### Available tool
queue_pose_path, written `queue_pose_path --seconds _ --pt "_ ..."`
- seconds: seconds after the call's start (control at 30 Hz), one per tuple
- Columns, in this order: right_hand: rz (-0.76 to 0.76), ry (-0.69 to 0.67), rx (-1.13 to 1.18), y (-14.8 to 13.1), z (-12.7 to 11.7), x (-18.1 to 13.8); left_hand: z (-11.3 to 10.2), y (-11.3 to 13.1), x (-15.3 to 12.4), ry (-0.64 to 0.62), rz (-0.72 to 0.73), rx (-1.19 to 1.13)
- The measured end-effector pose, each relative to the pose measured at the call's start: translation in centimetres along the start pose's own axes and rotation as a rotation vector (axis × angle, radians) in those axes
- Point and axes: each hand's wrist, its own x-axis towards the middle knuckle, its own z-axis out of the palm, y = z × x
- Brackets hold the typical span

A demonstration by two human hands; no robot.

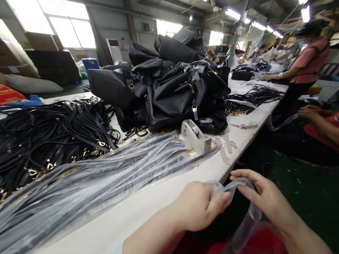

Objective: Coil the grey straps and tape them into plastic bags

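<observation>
Thin clear plastic sleeve (248, 222), top end pinched between both hands, just off the near edge of the long white table (110, 236); the rest hangs down. The left hand (198, 204) is clenched on it, thumb pressing; the right hand (266, 199) grips with fingertips. Contents blurred, possibly empty. On the table: heap of plastic-sleeved black straps (85, 188), clear tape dispenser (194, 136), pile of black leather bags (169, 88) behind.
</observation>
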Motion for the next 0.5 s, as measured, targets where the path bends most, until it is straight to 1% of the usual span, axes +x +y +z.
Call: queue_pose_path --seconds 0.03,0.07,0.13,0.2,0.27,0.3,0.33,0.4,0.47,0.5 --pt "-0.046 -0.029 -0.053 0.1 0.3 0.0 0.1 0.2 0.0 -0.060 -0.076 -0.171" --pt "-0.076 -0.090 -0.066 0.1 0.9 -0.2 0.3 0.2 0.0 -0.110 -0.146 -0.356" --pt "-0.079 -0.245 -0.028 0.2 2.4 -1.0 0.5 -0.1 0.1 -0.157 -0.239 -0.719" --pt "-0.029 -0.384 0.033 0.5 4.0 -1.6 0.6 -0.5 0.1 -0.175 -0.251 -1.021" --pt "0.010 -0.443 0.063 1.1 5.5 -1.9 0.1 -0.6 0.0 -0.173 -0.226 -1.237" --pt "0.036 -0.461 0.067 1.4 6.1 -1.9 -0.3 -0.4 -0.1 -0.153 -0.197 -1.307" --pt "0.067 -0.486 0.068 1.7 6.7 -1.8 -0.8 -0.2 -0.2 -0.103 -0.149 -1.349" --pt "0.141 -0.560 0.100 2.2 7.6 -1.9 -1.6 0.3 -0.5 0.061 -0.036 -1.351" --pt "0.230 -0.671 0.208 2.3 8.3 -2.2 -2.1 0.4 -0.5 0.250 0.031 -1.218" --pt "0.268 -0.705 0.271 2.2 8.6 -2.5 -2.2 0.2 -0.5 0.342 0.042 -1.070"
